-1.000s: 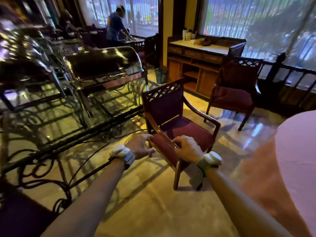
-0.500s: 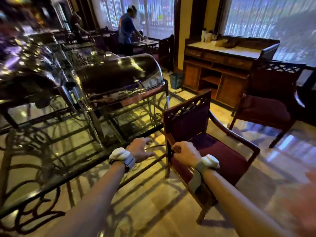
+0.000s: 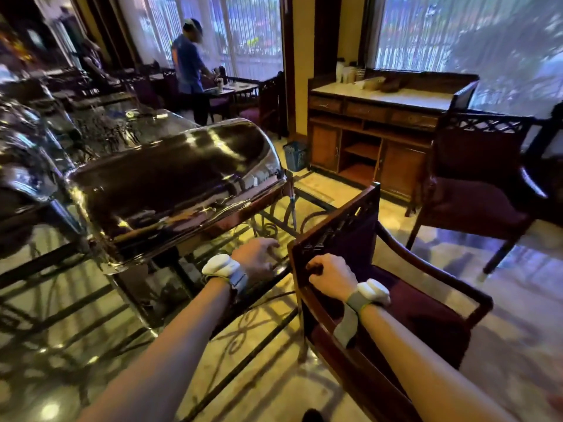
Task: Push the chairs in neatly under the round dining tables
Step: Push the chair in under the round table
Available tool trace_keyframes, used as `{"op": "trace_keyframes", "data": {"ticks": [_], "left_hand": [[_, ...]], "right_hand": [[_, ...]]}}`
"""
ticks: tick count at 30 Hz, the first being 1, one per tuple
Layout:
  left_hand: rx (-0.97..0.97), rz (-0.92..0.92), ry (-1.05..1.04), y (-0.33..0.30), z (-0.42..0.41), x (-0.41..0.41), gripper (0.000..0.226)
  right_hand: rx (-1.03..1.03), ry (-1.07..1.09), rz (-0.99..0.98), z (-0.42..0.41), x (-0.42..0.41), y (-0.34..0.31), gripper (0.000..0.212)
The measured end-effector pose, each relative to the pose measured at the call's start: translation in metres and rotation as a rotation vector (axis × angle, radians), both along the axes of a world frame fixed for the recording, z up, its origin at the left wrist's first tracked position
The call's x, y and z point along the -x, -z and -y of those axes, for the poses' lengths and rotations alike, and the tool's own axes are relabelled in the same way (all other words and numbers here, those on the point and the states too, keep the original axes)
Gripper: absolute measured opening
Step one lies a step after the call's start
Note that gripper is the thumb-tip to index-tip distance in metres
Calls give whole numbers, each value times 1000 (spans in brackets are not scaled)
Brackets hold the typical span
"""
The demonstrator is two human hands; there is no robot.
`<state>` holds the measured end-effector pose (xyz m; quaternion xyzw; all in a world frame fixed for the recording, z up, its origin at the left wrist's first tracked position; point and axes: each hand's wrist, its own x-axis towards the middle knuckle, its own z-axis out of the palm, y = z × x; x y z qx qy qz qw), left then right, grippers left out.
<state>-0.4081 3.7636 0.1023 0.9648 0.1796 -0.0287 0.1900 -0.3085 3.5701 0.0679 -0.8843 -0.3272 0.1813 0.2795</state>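
Two wooden armchairs in view, both with maroon cushions and lattice-topped backs. Near armchair right in front, angled, its back toward the glass-topped buffet table and its seat facing right across the tiled floor. Second armchair well apart, over by the wooden sideboard beneath the window.

Two bare hands, each wrist carrying one white band device. Right hand clenched on the near armchair, at the corner where the backrest post meets the near armrest; fingers wrapped round the wood, knuckles up, so the chair frame runs through the fist with the cushion just beyond and below. Left hand apart from the chair, just left of its backrest post, over the edge of the glass tabletop; fingers loosely spread, holding nothing; contact with the glass not clear through the blur.

One large roll-top chafing dish on the buffet table close to the left hand, with more steel dishes blurred along the far left, number not countable. One small blue basket on the floor beside the sideboard. One person in a blue shirt standing at a set table far back by the curtained windows.
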Motion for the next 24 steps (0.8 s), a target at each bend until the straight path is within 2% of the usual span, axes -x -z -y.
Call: {"op": "trace_keyframes", "data": {"ticks": [5, 9, 15, 20, 22, 24], "left_hand": [[-27, 9, 30, 2, -42, -75, 58], [-82, -6, 76, 4, -72, -145, 58], [-195, -163, 308, 15, -83, -245, 53], [-219, -228, 515, 47, -75, -317, 48], [-223, -270, 609, 57, -67, -343, 50], [-347, -254, 758, 68, -64, -357, 56]], "right_hand": [[34, 95, -68, -41, -60, 19, 34], [29, 188, -157, -74, -104, 36, 46], [22, 417, -386, -108, -141, 69, 75], [-70, 595, -598, -136, -146, 97, 87], [-86, 708, -622, -148, -150, 110, 78], [-46, 788, -625, -156, -155, 114, 65]]}}
